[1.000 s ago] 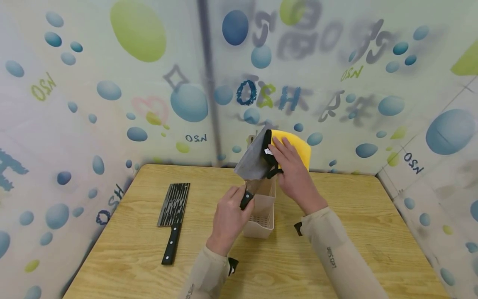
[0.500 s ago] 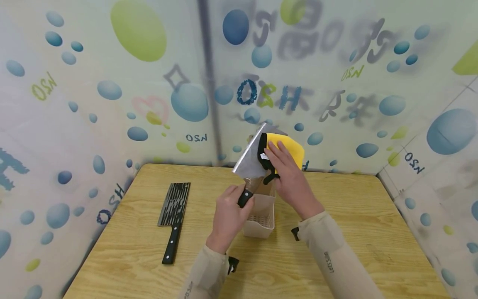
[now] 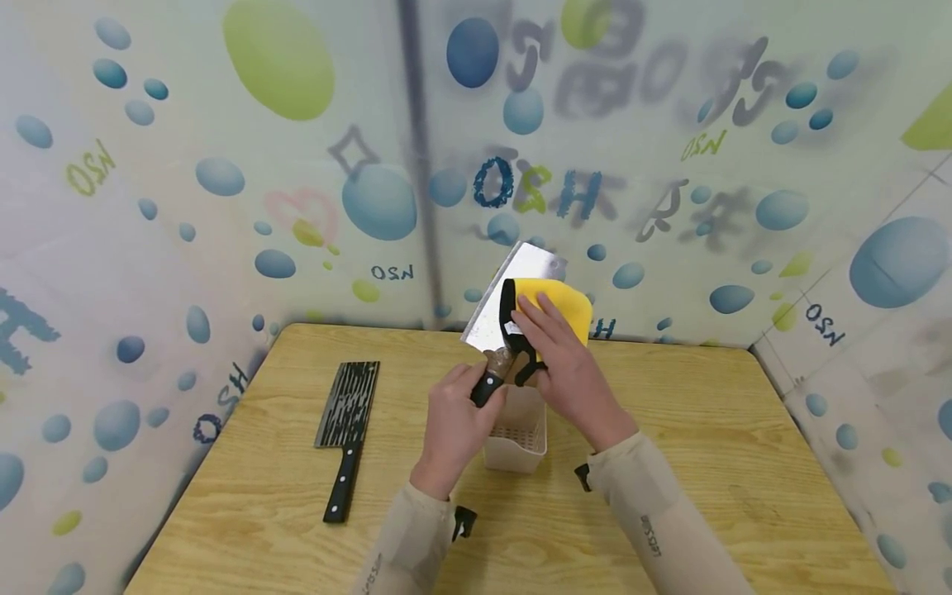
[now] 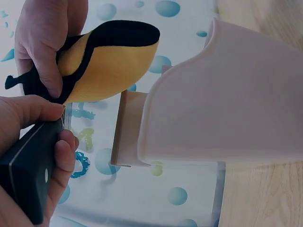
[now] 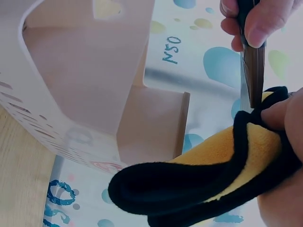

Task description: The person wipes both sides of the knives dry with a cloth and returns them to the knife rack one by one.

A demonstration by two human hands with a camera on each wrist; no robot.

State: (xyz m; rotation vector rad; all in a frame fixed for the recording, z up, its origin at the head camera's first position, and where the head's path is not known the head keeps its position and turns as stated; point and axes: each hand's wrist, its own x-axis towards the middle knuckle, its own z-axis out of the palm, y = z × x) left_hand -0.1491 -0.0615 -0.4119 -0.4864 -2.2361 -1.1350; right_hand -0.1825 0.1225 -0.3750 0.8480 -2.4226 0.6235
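My left hand (image 3: 455,426) grips the black riveted handle of a cleaver (image 3: 507,279), its wide shiny blade raised up and away to the right. My right hand (image 3: 576,376) holds a folded yellow cloth (image 3: 568,304) with black edging over the lower right part of the blade, near the handle. In the right wrist view the thumb lies on one side of the cloth (image 5: 206,146) and part of the hand on the other, with the blade's neck running into the fold. The cloth hides part of the blade.
A second cleaver (image 3: 348,413) with a dark streaked blade lies on the left of the wooden table (image 3: 245,463). Under the hands stands a pale plastic holder (image 3: 515,456) with a slotted base. A patterned wall sheet (image 3: 312,198) rises behind the table.
My right hand has drawn the cloth left and down along the blade toward the handle. More of the blade's upper part shows and looks brighter. The left hand has barely moved.
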